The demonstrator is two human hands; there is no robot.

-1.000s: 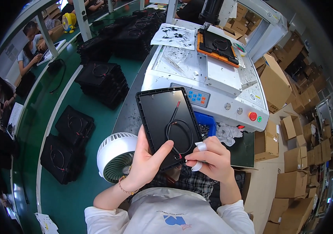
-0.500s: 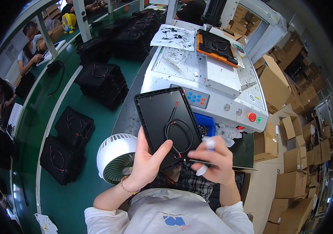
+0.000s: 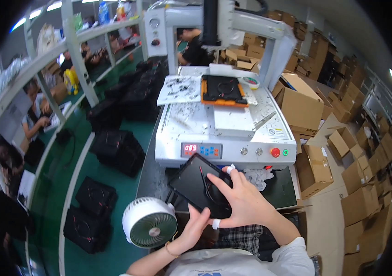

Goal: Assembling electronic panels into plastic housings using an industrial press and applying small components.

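Note:
A black rectangular plastic panel (image 3: 190,181), with a raised rim and a thin black cable with a red end on its face, is tilted in front of me. My left hand (image 3: 193,231) grips its lower edge, thumb on top and the other fingers mostly hidden. My right hand (image 3: 250,202) spans the panel's right side, its index finger lying over the cable and its thumb at the lower corner. White finger cots (image 3: 231,169) cover some of its fingertips. Beyond the panel, a similar black panel (image 3: 223,86) rests in an orange fixture (image 3: 226,101) on the white machine (image 3: 173,154).
A white fan (image 3: 150,224) stands near my left forearm. Several stacks of black panels (image 3: 118,149) sit on the green bench (image 3: 83,158) to the left. A crumpled white cloth (image 3: 256,179) lies below the machine's front. Cardboard boxes (image 3: 313,170) line the right. Other people sit across the bench.
The view has tilted up toward the machine. The panel has turned and leans over; my right hand has come from beside its lower corner onto its face. My left hand has slid to the lower edge.

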